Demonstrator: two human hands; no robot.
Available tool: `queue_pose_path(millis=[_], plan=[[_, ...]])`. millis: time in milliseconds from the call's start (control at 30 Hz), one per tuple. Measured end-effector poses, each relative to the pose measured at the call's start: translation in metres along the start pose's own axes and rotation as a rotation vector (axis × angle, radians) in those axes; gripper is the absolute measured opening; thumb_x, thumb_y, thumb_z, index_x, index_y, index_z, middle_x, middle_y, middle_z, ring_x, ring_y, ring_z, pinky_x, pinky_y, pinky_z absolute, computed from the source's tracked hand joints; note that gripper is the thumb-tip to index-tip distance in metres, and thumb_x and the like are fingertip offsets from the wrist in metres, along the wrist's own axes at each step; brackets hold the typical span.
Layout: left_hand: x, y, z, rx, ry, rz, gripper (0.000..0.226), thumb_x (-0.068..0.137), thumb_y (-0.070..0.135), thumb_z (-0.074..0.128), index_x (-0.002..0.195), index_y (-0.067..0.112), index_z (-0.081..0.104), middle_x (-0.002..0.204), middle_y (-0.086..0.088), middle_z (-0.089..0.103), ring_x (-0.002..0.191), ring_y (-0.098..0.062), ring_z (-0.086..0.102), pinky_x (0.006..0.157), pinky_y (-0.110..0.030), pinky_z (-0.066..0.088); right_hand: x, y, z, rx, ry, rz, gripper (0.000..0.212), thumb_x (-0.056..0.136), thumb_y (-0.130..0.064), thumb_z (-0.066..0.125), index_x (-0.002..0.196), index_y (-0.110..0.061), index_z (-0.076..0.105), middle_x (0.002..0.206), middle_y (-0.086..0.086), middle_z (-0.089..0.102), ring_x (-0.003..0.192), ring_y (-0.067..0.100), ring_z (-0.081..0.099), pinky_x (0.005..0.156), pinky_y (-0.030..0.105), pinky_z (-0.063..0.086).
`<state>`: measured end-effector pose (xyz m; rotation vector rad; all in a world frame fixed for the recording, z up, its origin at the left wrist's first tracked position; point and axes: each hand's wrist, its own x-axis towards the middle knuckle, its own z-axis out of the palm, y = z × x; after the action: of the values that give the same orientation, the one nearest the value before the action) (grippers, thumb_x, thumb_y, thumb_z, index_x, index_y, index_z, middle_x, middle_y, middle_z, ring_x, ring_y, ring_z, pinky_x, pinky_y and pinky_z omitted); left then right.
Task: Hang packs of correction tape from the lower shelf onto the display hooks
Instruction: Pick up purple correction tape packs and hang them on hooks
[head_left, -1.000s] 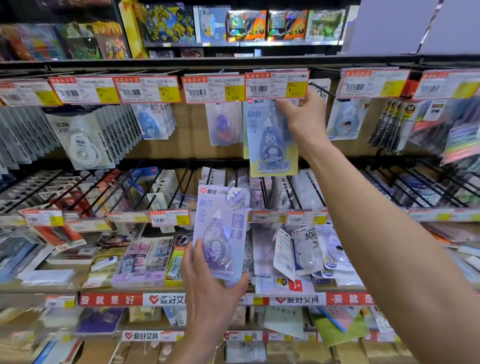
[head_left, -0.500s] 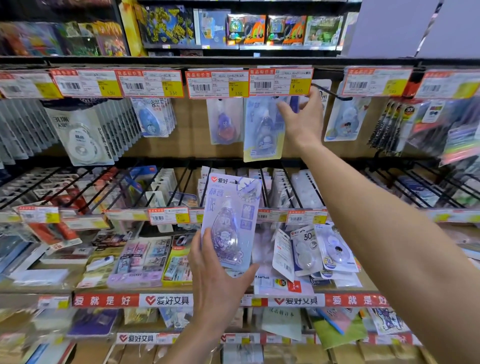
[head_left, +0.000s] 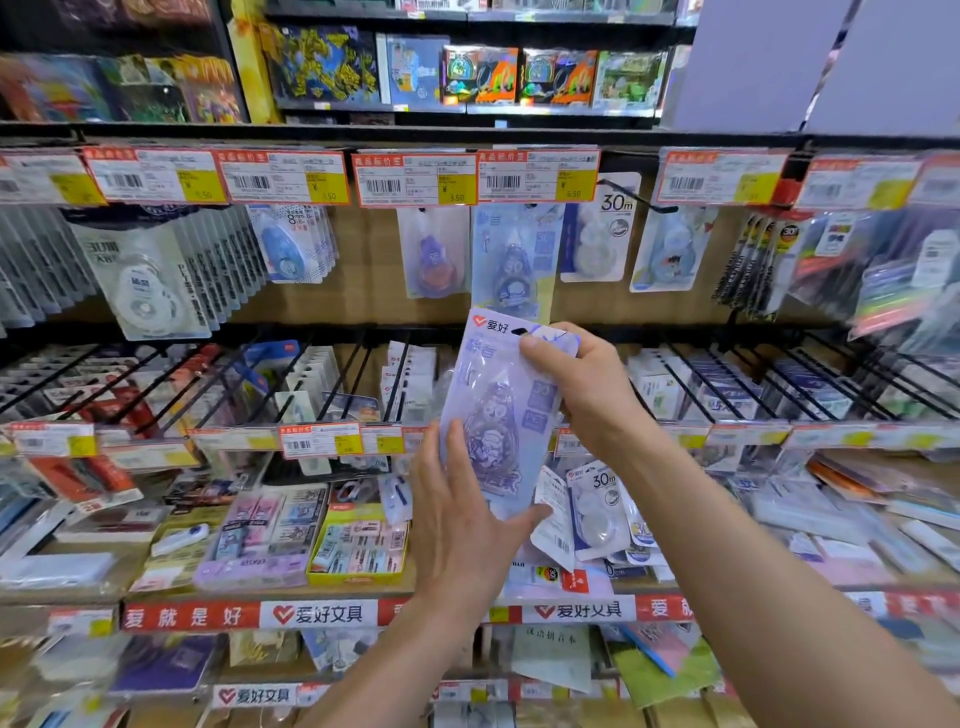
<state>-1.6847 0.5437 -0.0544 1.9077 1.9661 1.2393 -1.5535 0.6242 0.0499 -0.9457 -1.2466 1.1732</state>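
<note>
Right hand (head_left: 582, 387): pinches the top corner of the correction tape pack (head_left: 496, 415), probably to steer its hang hole.
Left hand (head_left: 462, 525): thumb and near-straight fingers clasp the lower edge, steadying it.
Pack: upright, mid-air.
Hung pack (head_left: 511, 265): 12 o'clock, marking the target hook.
Lower shelf (head_left: 197, 616): loose packs (head_left: 597, 509) at 5 o'clock.

Cannot read the small print on the price tags (head_left: 415, 179). Hides the top right corner of the pack (head_left: 498, 415) under the right grip (head_left: 582, 384) and its lower left edge under the left grip (head_left: 462, 525). Blurs the hanging goods (head_left: 893, 280) at far right beyond telling.
</note>
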Motion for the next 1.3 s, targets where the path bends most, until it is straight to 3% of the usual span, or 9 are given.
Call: queue_pose_path(millis=[133,267,367,467,633,767,967,1100,1300], plan=[[0.011,-0.002,0.002,0.075,-0.079,0.033,0.115,0.080,0.070,0.063,0.155,0.027,-0.012,0.164,0.004,-0.006,0.151,-0.018,-0.004,0.122,-0.038,0.011,0.016,-0.014,-0.008,0.019,0.049,-0.038,0.020,0.094,-0.006,0.070,0.077,-0.014,0.064,0.076,0.002,0.070,0.073,0.019,0.066,0.071,0.030,0.055],[0.026,-0.014,-0.002,0.201,-0.176,0.035,0.092,0.093,0.057,0.054,0.159,0.021,0.001,0.167,0.001,-0.002,0.153,-0.023,-0.007,0.125,-0.041,0.003,0.035,-0.043,-0.013,-0.003,0.081,-0.118,0.011,0.091,-0.008,0.074,0.095,-0.005,0.065,0.076,0.002,0.073,0.071,0.018,0.071,0.071,0.035,0.059],[0.029,-0.018,-0.003,0.236,-0.175,0.077,0.084,0.094,0.053,0.054,0.158,0.020,0.010,0.166,-0.002,0.007,0.153,-0.025,-0.003,0.124,-0.042,0.004,0.049,-0.063,-0.011,-0.029,0.058,-0.207,0.023,0.086,-0.013,0.078,0.103,-0.004,0.066,0.089,0.009,0.075,0.083,0.025,0.074,0.081,0.043,0.060],[0.030,-0.020,-0.002,0.300,-0.161,0.117,0.081,0.094,0.050,0.055,0.157,0.019,0.015,0.165,-0.006,0.011,0.152,-0.028,-0.001,0.123,-0.041,0.003,0.060,-0.074,-0.003,-0.040,0.028,-0.295,0.015,0.090,-0.008,0.074,0.101,-0.011,0.066,0.101,0.010,0.076,0.094,0.029,0.074,0.091,0.050,0.060],[0.029,-0.022,-0.002,0.352,-0.153,0.148,0.080,0.095,0.052,0.051,0.158,0.018,0.015,0.166,-0.008,0.010,0.152,-0.030,-0.001,0.123,-0.041,-0.001,0.078,-0.072,0.003,-0.056,0.071,-0.341,0.012,0.097,-0.007,0.066,0.105,-0.016,0.065,0.104,0.003,0.077,0.098,0.024,0.075,0.094,0.048,0.060],[0.029,-0.023,-0.004,0.351,-0.164,0.152,0.080,0.096,0.051,0.050,0.159,0.020,0.012,0.167,-0.006,0.006,0.153,-0.029,-0.004,0.122,-0.040,-0.002,0.086,-0.065,-0.001,-0.099,0.083,-0.343,0.016,0.095,-0.010,0.065,0.110,-0.016,0.063,0.112,0.007,0.076,0.103,0.024,0.074,0.095,0.051,0.059],[0.028,-0.023,-0.004,0.355,-0.166,0.145,0.079,0.096,0.049,0.051,0.159,0.021,0.011,0.167,-0.006,0.005,0.153,-0.029,-0.004,0.122,-0.040,-0.002,0.105,-0.057,-0.001,-0.266,0.222,-0.361,0.021,0.087,-0.029,0.069,0.107,-0.028,0.062,0.111,-0.002,0.074,0.104,0.017,0.071,0.098,0.051,0.056],[0.027,-0.024,-0.003,0.358,-0.150,0.153,0.079,0.096,0.049,0.051,0.159,0.021,0.013,0.167,-0.005,0.006,0.153,-0.029,-0.003,0.121,-0.039,-0.005,0.123,-0.055,0.001,-0.363,0.304,-0.328,0.034,0.090,-0.036,0.072,0.116,-0.020,0.056,0.110,-0.001,0.071,0.100,0.017,0.069,0.092,0.047,0.057],[0.029,-0.025,-0.002,0.384,-0.150,0.163,0.079,0.096,0.051,0.051,0.158,0.019,0.015,0.166,-0.007,0.010,0.153,-0.030,0.000,0.123,-0.040,-0.001,0.141,-0.053,-0.002,-0.524,0.402,-0.280,0.053,0.090,-0.046,0.070,0.129,-0.017,0.050,0.122,0.001,0.065,0.110,0.022,0.063,0.100,0.046,0.051]])
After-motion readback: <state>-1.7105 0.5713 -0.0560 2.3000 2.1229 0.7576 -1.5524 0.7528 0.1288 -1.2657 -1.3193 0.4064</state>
